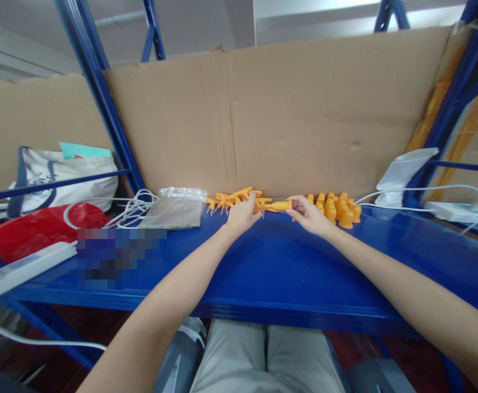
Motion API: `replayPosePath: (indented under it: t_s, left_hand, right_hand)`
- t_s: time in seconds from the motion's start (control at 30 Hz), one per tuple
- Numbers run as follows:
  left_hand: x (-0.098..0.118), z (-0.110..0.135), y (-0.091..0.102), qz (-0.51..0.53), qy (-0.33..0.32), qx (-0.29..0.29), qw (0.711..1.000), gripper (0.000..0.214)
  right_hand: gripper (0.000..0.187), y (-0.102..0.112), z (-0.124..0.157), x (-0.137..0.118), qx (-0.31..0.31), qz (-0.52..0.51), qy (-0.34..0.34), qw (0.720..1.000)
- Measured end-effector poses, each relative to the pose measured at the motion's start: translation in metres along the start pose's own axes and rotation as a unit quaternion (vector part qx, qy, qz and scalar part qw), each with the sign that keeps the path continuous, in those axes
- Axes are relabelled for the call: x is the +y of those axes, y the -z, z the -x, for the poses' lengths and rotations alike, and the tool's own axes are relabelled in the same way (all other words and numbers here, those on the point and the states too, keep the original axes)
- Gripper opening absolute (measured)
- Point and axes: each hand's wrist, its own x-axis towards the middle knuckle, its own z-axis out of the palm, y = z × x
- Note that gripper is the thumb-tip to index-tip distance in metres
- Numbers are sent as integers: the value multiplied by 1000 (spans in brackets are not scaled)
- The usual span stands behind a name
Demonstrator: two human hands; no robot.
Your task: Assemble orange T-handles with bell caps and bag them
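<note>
At the left side of the frame, a white power strip lies in front of a red bag, with a white cloth bag behind them. Next comes a looped white cable, then a clear plastic bag flat on the blue table. Just left of centre, orange pieces with metal spirals lie heaped against the cardboard. The left hand reaches over their right end; whether its fingers grip one, I cannot tell. At centre, an orange ribbed piece lies between the hands, its right end pinched by thumb and fingers of the right hand. Right of centre, stubby orange pieces stand grouped beside that hand. Farther right, a translucent bag leans near the rack post.
</note>
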Motion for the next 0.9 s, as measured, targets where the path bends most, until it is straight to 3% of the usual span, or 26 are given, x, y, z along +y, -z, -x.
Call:
replayPosePath:
  t_s: [0.27,0.5,0.63,0.77,0.9]
  left_hand:
    - [-2,-1,-2,33,-13,10,999,55]
    - [-3,-2,-4,35,-10,9,999,58]
    - [-3,-2,-4,35,-13,2,999,59]
    - [-1,-2,-4,35,-7,-8,999,59]
    - [1,-2,-6,32,3,-12,999,57]
  right_hand:
    - [30,20,1,-9,-9,200,138,970]
    - [35,17,3,-4,3,202,87,976]
    - [33,18,1,-2,-6,222,116,968]
    - [35,21,1,-7,-16,306,166,937]
    - [30,23,2,-14,-8,403,170,899]
